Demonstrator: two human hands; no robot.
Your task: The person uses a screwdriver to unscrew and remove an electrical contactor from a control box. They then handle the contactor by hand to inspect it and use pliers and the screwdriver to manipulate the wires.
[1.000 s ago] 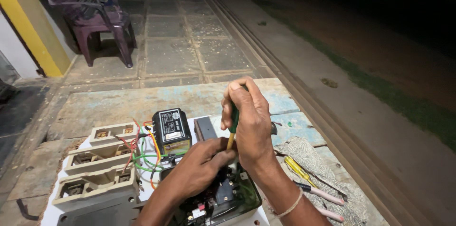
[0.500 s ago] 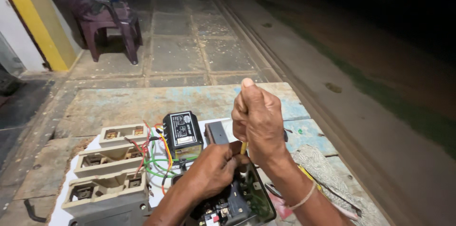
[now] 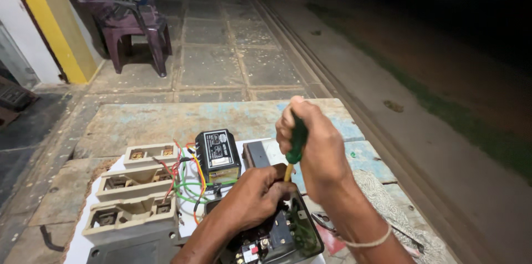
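My right hand is closed around the green handle of a screwdriver, held upright with its yellow shaft pointing down into a black electrical unit. My left hand rests on top of that unit, fingers curled beside the shaft; the tip is hidden. Behind the hands stands a black box-shaped component with a label. Red, green and yellow wires run from it to three beige fuse holders on the left.
Everything sits on a white board over a worn blue-painted slab. Pliers and a woven sack lie at the right. A purple plastic chair stands on the paved floor behind, by a yellow wall edge.
My right hand with the screwdriver has lowered slightly and turned over the black unit. The camera has tilted, showing more of the chair and floor.
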